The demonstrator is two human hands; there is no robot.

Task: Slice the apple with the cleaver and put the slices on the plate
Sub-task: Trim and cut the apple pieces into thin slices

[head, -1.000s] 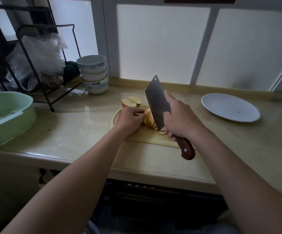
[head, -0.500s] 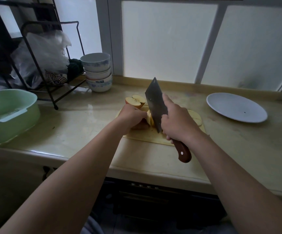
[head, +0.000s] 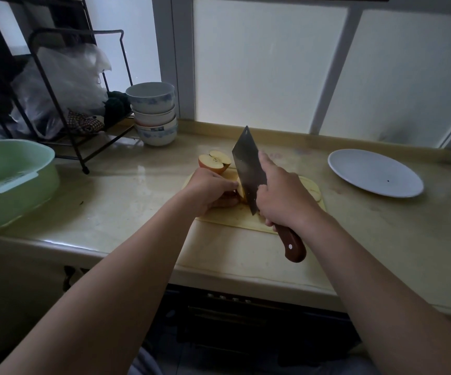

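The right hand [head: 281, 196] grips the cleaver [head: 248, 169] by its handle, blade down on the apple piece [head: 241, 189] that the left hand [head: 210, 185] pins with curled fingers on the cutting board [head: 229, 216]. Just beyond that hand sits an apple half [head: 214, 162]. Well right of the knife grip, the white plate [head: 375, 173] is on the beige countertop [head: 127, 201], frosted windows [head: 267, 63] behind.

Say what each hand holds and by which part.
The right hand grips the cleaver by its wooden handle, close to the blade. The left hand holds the apple piece on the cutting board, fingers curled over it left of the blade.
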